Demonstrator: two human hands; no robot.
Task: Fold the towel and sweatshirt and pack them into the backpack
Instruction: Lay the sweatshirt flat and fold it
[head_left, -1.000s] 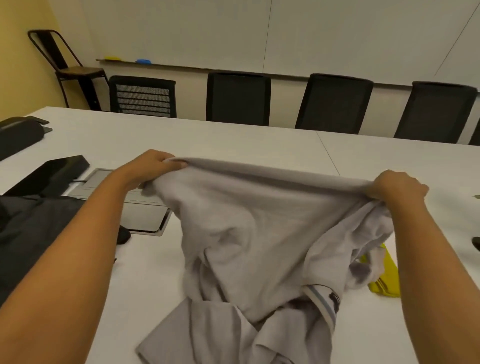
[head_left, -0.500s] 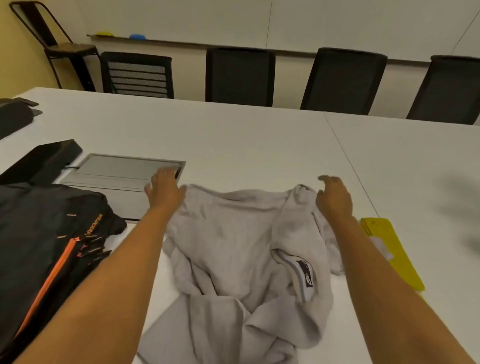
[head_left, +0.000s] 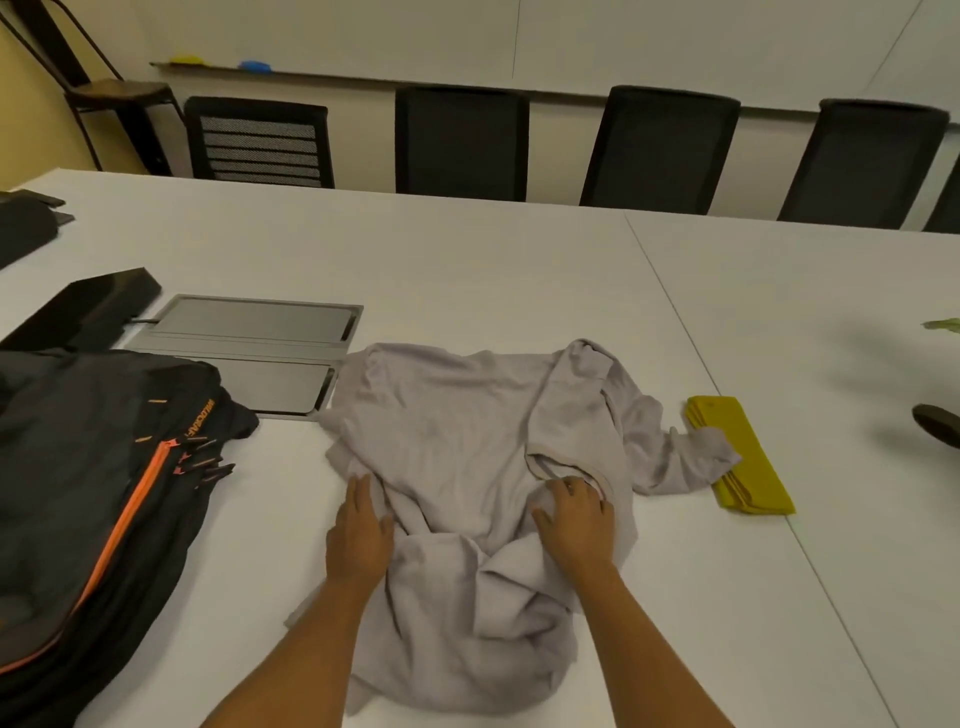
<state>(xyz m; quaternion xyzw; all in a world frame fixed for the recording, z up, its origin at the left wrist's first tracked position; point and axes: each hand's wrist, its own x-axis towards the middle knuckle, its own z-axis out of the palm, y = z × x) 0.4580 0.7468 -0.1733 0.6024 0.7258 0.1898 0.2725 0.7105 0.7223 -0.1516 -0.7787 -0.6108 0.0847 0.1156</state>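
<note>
I am pressing both palms flat on a crumpled grey sweatshirt that is lying spread across the white table. My left hand is resting with fingers extended on its left edge; my right hand is lying open just below the collar, gripping nothing. A folded yellow towel is sitting at the right, with one sleeve end lying over it. A black backpack with an orange zipper is lying at the left, beside the metal floor-box covers.
</note>
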